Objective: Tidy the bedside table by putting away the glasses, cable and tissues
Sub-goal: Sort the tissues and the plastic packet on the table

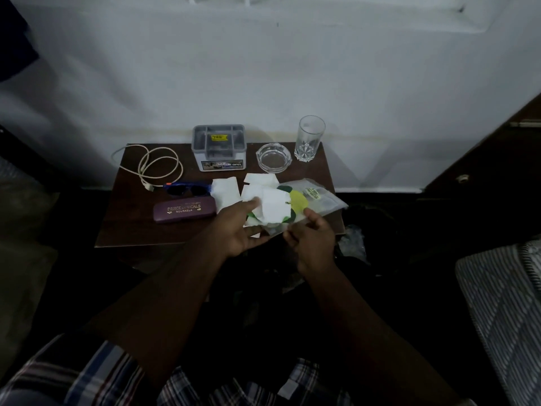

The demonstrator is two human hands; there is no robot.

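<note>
A clear plastic tissue packet with a green and yellow print lies at the right front of the dark wooden bedside table. My left hand pinches a white tissue at the packet's mouth. My right hand grips the packet's near edge. Two more loose tissues lie just left of and behind it. Blue-framed sunglasses rest above a shut purple glasses case. A coiled white cable lies at the back left.
A grey compartment organiser box stands at the back middle against the white wall. A glass ashtray and a tall empty drinking glass stand to its right. A striped mattress is at the right.
</note>
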